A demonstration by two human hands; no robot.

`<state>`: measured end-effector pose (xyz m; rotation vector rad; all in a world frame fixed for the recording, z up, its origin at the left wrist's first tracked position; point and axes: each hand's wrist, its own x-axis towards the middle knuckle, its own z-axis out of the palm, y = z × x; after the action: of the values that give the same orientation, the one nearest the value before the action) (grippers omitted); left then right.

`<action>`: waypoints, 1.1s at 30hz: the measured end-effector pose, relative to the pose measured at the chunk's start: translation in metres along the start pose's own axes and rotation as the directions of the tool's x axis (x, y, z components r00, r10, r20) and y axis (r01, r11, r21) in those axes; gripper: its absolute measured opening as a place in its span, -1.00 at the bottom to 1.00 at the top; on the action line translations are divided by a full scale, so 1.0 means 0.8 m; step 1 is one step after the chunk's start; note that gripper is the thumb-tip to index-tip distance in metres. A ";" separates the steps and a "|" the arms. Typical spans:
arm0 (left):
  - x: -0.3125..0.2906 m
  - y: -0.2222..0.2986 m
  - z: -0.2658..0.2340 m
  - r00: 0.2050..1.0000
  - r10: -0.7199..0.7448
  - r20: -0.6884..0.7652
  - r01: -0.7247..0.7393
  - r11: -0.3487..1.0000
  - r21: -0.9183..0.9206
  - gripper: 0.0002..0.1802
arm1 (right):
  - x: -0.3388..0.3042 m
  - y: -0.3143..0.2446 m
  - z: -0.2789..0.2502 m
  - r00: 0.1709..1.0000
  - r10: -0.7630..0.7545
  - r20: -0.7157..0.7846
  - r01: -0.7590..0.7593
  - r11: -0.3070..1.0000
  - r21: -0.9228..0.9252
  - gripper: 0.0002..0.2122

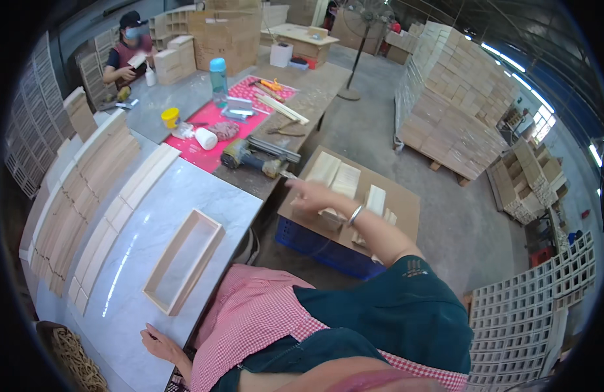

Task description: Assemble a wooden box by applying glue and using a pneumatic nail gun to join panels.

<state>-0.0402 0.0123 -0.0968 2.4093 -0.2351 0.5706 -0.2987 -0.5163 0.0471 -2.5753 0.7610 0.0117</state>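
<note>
Fingers of the right hand (pixel 313 194) stretch open toward pale, flat wooden boards (pixel 335 175), while the left hand (pixel 159 342) rests spread beside a rectangular open wooden frame (pixel 183 260).

Right hand (pixel 313 193): motion-blurred, fingertips indistinct; contact with wooden boards (pixel 338 178) not determinable. Board pile partly covered by right forearm. Left hand (pixel 159 343): only fingers and knuckles visible at marble tabletop (pixel 178 196) edge; wrist concealed behind pink checked sleeve (pixel 250 320). Blue crate (pixel 321 247): mostly covered by cardboard sheet (pixel 400 202). Power tool (pixel 253 157): front end blurred, type uncertain. Small items on red mat (pixel 207 140): too small to identify. Woven basket (pixel 73 359): cropped by dark lens rim. Distant co-worker (pixel 129 52): held object too small to identify.
</note>
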 end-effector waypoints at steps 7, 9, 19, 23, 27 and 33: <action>0.016 0.000 0.009 1.000 0.003 0.013 -0.004 0.997 0.077 -0.51 | -0.034 0.085 -0.484 0.482 0.234 -0.844 -0.698 0.685 -0.210 -0.49; 0.005 -0.002 0.003 1.000 0.004 -0.008 -0.003 0.994 0.112 -0.49 | -0.063 0.029 -0.595 0.135 0.056 -0.989 -0.673 0.738 -0.050 -0.58; 0.021 0.032 0.004 0.996 -0.048 0.073 0.050 0.998 -0.027 -0.44 | 0.022 0.103 -0.146 0.814 0.185 -0.551 -0.347 0.915 -0.205 -0.55; 0.014 0.024 -0.003 0.987 -0.100 0.123 0.103 0.995 -0.017 -0.42 | 0.004 0.164 -0.029 0.601 0.260 -0.755 -0.365 0.931 0.030 -0.48; 0.011 0.023 0.001 0.988 -0.124 0.092 0.134 0.983 -0.123 -0.42 | 0.005 0.206 0.009 0.307 0.155 -0.939 -0.341 0.939 0.043 -0.47; 0.006 0.022 -0.002 0.998 -0.062 -0.003 0.060 0.980 -0.189 -0.43 | -0.006 0.256 0.101 0.616 0.633 -0.469 -0.587 0.766 0.263 -0.45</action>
<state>-0.0420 -0.0001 -0.0840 2.2221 -0.2018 0.5071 -0.3992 -0.6324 -0.1111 -2.1002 1.7901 -0.5412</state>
